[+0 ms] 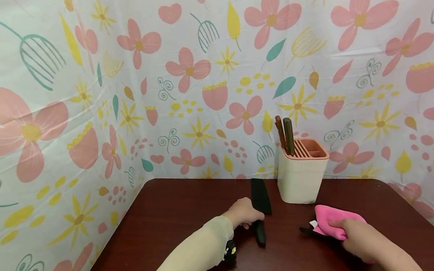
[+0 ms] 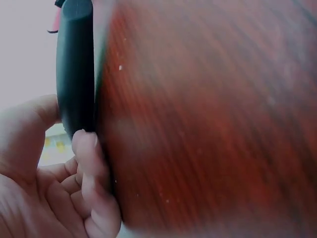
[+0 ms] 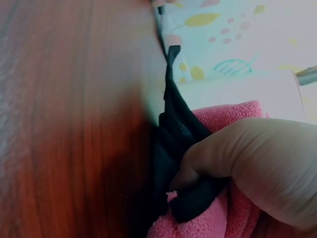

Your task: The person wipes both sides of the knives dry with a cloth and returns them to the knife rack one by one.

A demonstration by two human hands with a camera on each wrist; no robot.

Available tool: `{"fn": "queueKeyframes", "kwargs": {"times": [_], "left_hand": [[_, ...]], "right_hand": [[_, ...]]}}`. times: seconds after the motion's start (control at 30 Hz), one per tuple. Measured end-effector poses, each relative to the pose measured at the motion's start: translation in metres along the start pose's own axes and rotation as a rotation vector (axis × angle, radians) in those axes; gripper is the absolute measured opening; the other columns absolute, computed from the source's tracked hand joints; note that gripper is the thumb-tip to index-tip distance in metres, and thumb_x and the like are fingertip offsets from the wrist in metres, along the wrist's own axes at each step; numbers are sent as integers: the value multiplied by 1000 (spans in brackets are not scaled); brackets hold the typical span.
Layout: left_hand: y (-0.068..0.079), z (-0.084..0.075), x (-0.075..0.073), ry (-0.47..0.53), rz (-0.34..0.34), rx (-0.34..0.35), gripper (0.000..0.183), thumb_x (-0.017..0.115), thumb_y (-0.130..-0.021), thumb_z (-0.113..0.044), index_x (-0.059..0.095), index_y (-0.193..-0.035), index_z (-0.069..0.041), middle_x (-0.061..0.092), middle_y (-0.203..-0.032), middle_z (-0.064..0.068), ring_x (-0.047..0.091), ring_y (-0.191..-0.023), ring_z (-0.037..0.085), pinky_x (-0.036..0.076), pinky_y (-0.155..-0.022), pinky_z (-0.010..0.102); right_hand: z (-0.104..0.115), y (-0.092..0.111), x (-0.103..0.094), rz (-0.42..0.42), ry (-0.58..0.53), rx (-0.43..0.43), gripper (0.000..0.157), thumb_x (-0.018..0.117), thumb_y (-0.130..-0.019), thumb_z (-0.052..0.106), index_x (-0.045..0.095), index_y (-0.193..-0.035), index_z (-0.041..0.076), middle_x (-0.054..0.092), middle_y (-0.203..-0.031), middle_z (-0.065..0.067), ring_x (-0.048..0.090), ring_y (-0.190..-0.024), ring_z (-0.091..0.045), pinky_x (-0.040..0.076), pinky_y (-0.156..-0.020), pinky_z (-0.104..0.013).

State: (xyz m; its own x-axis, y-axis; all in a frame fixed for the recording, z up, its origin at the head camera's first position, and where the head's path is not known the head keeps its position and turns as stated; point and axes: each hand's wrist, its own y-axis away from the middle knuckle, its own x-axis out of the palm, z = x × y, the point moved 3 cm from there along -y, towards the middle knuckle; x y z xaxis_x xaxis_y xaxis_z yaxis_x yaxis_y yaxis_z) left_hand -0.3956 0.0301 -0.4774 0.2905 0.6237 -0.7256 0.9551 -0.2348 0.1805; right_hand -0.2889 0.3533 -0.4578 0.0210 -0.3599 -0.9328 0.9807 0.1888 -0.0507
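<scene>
Fuzzy pink cloth (image 1: pixel 337 213), rect. blk cleaver (image 1: pixel 260 196)

Space separates knife (image 1: pixel 262 203) and cloth (image 1: pixel 330 217) (holder (image 1: pixel 300 181) behind)

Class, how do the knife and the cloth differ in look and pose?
The knife is black; the cloth shows pink. The knife has a broad, flat blade, while the cloth is bunched and folded. The left hand holds the knife; the right hand grips the cloth. Both are hand-held.
</scene>
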Motion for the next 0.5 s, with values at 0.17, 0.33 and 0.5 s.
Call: {"fn": "queueKeyframes", "kwargs": {"times": [0.17, 0.33, 0.5], "left_hand": [[-3, 7, -3, 170, 41, -59, 32, 79, -80, -31, 61, -64, -10, 64, -53, 10, 66, -46, 22, 44, -39, 30], [-1, 12, -7, 282, 77, -105, 44, 79, -81, -27, 46, -53, -20, 59, -49, 8, 59, -42, 19, 42, -38, 27], [-4, 22, -8, 421, 127, -111, 47, 78, -81, -26, 39, -54, -25, 46, -48, -2, 53, -41, 17, 37, -40, 25]], "right_hand": [[-3, -1, 0, 18, -61, 51, 54, 54, -81, -3, 64, -134, 2, 49, -57, 2, 47, -40, -15, 43, -41, -29], [-4, -2, -1, 30, -67, 46, 53, 55, -84, 0, 65, -136, 4, 51, -60, 1, 47, -39, -15, 44, -41, -30], [-9, -6, -7, 29, -96, -12, 49, 57, -81, -2, 68, -129, 5, 53, -66, 0, 45, -42, -11, 43, -43, -27]]}}
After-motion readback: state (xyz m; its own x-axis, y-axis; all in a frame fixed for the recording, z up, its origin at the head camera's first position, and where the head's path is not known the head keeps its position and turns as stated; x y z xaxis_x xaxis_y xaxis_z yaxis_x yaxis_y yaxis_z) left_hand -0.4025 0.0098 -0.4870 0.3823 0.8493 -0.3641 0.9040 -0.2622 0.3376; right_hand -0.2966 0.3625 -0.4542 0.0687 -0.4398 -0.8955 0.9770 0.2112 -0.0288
